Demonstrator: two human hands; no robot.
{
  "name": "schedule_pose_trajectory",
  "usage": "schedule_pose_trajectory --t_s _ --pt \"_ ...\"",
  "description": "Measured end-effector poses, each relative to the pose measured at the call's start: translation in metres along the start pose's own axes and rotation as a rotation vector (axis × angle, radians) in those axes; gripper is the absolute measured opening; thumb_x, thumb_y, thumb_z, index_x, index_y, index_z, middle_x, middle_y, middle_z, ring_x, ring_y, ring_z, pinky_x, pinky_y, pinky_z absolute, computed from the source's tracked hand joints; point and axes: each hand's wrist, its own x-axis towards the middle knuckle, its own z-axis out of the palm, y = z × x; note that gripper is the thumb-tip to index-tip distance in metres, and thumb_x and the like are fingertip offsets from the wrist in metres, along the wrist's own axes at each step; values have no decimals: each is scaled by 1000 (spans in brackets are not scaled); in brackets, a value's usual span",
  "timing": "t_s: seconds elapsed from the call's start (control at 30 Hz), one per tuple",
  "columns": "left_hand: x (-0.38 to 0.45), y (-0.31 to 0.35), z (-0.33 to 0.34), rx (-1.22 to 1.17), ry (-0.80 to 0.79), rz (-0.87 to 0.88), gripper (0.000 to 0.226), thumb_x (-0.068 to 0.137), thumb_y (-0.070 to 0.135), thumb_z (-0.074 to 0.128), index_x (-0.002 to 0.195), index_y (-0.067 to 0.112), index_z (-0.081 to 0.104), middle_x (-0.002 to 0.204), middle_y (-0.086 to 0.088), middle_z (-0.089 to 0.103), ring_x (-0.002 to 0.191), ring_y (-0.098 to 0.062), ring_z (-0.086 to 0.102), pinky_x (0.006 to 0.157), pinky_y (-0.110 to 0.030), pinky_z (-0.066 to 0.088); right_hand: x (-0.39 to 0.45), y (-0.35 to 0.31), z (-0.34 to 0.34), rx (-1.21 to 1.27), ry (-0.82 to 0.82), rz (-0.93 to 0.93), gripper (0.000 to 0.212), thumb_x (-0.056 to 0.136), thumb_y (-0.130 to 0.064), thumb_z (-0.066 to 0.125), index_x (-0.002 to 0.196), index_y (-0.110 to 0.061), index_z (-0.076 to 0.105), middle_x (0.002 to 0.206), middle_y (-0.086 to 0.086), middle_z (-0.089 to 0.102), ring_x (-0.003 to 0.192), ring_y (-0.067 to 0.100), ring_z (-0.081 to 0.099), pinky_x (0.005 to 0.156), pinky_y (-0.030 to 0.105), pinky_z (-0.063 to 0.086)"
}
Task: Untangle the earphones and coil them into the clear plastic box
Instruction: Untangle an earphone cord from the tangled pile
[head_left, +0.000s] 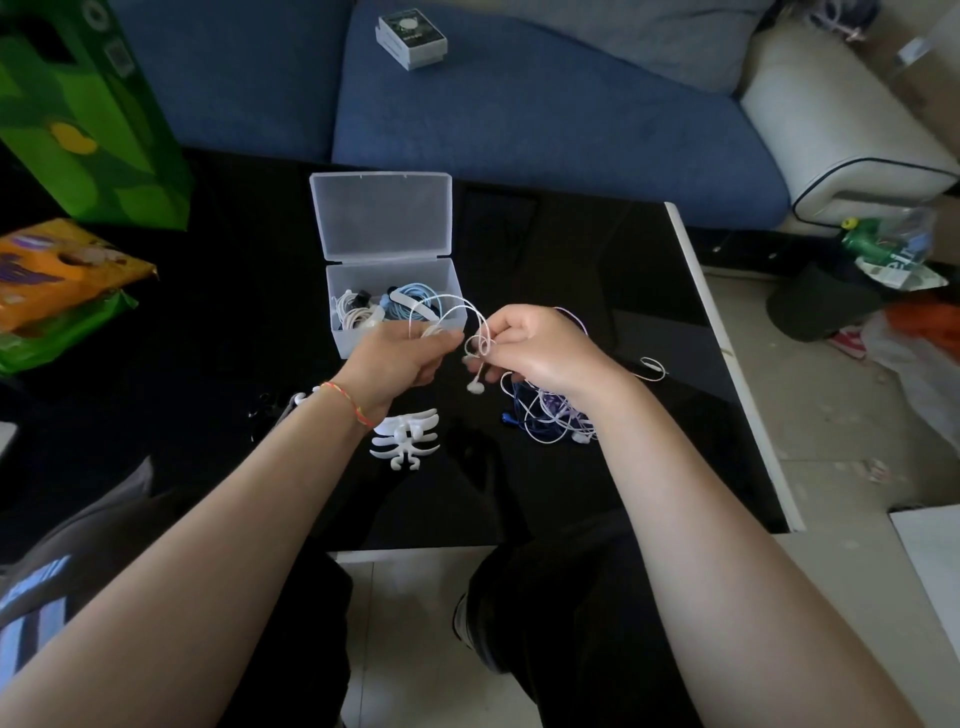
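Note:
A clear plastic box (447, 275) stands open on the black table (597, 291), its lid tipped back. Inside lie coiled white and light-blue earphones (410, 304). Just in front of the box, my left hand (397, 361) and my right hand (540, 348) both pinch a thin white earphone cable (457, 312) that arcs between them in loops. One white earbud (475, 386) dangles below my fingers. Under my right wrist a tangle of white, purple and dark-blue earphone cables (550, 415) lies on the table.
Two white fishbone-shaped cable winders (408, 441) lie near my left wrist. A green carton (93, 114) and an orange snack bag (57, 270) sit at the table's left. A blue sofa (545, 104) with a small box (411, 37) stands behind. Rubbish lies on the floor at right.

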Motion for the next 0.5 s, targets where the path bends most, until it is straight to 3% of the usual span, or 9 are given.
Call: schedule_pose_trajectory --t_s 0.13,0.27,0.4,0.5 --pt "-1 0 -1 7 -26 18 24 98 16 59 77 3 56 59 -6 39 56 -14 35 65 -27 35 2 -2 5 23 17 5 9 95 -9 62 101 -11 67 88 3 77 69 5 67 63 20 48" --pt "-2 1 -2 -67 -109 33 29 97 18 60 71 6 55 63 -6 37 56 -12 33 63 -26 33 3 -2 6 158 24 14 9 93 -4 63 98 -8 68 79 9 71 67 12 63 60 22 54" --pt "-3 2 -2 26 -94 42 27 95 17 64 94 -10 64 75 -12 44 58 -12 35 63 -25 33 3 -1 5 121 17 34 8 93 -6 63 96 -10 69 79 8 69 69 10 63 61 20 53" --pt "-3 3 -1 11 -5 33 23 94 17 65 78 1 59 67 -9 40 56 -12 35 64 -27 35 3 -1 3 118 3 64 8 93 -9 64 97 -9 71 77 5 68 65 8 63 64 21 55"
